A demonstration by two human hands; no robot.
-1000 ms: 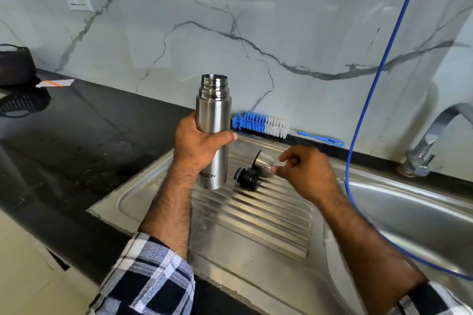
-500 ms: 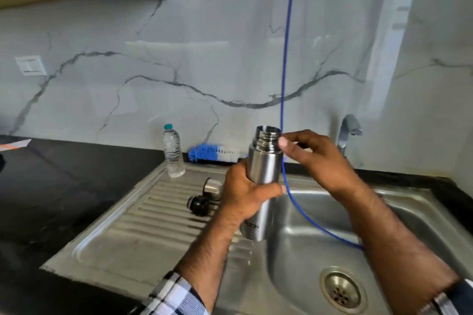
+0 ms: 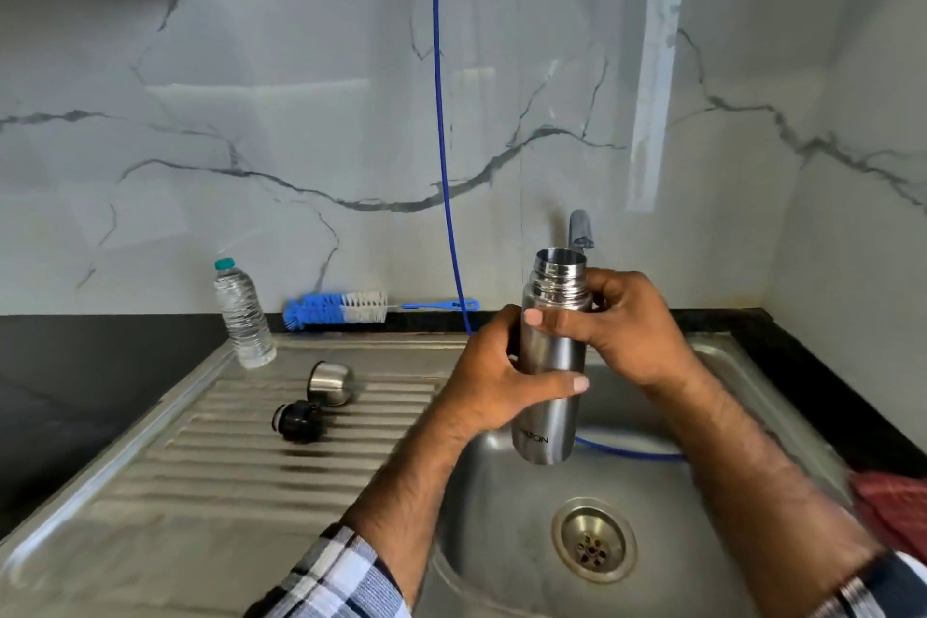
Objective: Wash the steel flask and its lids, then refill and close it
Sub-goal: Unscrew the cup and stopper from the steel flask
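Flask count: one, steel, uncapped, held upright over the sink basin, below the tap. Both hands are on it: the left hand grips the middle of the body, thumb across the front, and the right hand grips just under the threaded neck. Dark lettering runs low on the body, too blurred to read for certain. Two lids lie on the ribbed drainboard, side by side: one steel cup lid, one black inner lid. One plastic water bottle stands at the back corner, one blue-and-white bottle brush lies along the black table, and one blue hose drops into the basin.
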